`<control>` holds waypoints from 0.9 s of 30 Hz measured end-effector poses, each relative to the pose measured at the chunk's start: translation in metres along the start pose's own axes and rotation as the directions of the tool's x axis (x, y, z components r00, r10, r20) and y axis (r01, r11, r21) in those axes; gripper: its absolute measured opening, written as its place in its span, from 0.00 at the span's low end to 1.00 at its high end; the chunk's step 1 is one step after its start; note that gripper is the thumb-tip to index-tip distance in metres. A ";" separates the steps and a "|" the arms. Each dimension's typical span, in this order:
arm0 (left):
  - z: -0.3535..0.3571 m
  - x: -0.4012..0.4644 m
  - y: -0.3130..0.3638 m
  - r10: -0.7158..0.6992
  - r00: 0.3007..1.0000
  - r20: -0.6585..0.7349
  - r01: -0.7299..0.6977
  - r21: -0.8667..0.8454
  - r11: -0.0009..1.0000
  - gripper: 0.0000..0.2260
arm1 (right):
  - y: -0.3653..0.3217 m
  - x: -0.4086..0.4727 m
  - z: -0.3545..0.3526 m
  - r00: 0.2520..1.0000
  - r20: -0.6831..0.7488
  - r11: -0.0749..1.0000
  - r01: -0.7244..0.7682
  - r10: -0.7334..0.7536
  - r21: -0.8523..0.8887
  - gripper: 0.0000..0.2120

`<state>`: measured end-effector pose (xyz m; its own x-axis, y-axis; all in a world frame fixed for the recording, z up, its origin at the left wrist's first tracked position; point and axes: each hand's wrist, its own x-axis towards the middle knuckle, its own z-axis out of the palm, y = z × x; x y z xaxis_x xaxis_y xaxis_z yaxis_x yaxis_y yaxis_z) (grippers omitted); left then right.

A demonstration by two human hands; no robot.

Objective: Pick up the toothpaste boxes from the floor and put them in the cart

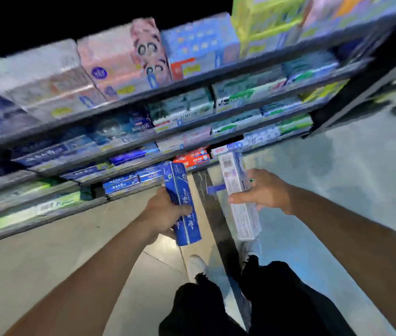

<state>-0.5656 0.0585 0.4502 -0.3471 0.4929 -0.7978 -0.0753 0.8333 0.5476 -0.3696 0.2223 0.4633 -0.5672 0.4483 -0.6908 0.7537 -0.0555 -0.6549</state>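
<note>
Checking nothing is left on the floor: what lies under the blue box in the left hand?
Below the blue box, gripped by the left hand, shows bare floor and a white shoe. The patch hidden behind box and hand cannot be seen.

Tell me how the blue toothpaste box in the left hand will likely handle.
The blue toothpaste box is probably stiff: its edges look straight in the left hand. Likely light, since that one hand grips it alone. Its glossy faces may be slippery, and its flat sides should not roll.
</note>
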 end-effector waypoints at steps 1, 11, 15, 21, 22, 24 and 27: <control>0.001 -0.024 0.021 0.024 1.000 0.011 -0.024 0.043 0.999 0.19 | -0.013 -0.027 -0.015 0.999 -0.030 0.999 -0.009 0.010 0.035 0.12; 0.069 -0.137 0.222 0.329 0.931 0.157 -0.352 0.627 0.695 0.23 | -0.024 -0.191 -0.156 0.954 -0.300 0.965 0.061 0.019 0.255 0.10; 0.149 -0.154 0.297 0.401 0.884 0.240 -0.453 0.650 0.610 0.25 | 0.023 -0.247 -0.226 0.920 -0.379 0.940 0.038 0.100 0.340 0.17; 0.300 -0.189 0.391 0.492 0.804 0.333 -0.579 0.628 0.521 0.25 | 0.110 -0.338 -0.337 0.824 -0.522 0.840 0.109 0.223 0.531 0.42; 0.324 -0.192 0.403 0.500 0.794 0.346 -0.592 0.628 0.505 0.25 | 0.122 -0.354 -0.351 0.804 -0.544 0.827 0.124 0.240 0.548 0.39; 0.370 -0.196 0.423 0.504 0.778 0.375 -0.612 0.633 0.474 0.25 | 0.148 -0.380 -0.379 0.767 -0.582 0.816 0.138 0.270 0.562 0.34; 0.433 -0.208 0.450 0.501 0.757 0.420 -0.641 0.630 0.439 0.24 | 0.183 -0.407 -0.419 0.715 -0.621 0.797 0.151 0.321 0.585 0.31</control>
<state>-0.1223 0.4392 0.7529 0.0922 0.8957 -0.4350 0.7781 0.2078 0.5927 0.1386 0.4038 0.7532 0.0425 0.8570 -0.5136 0.3203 -0.4986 -0.8055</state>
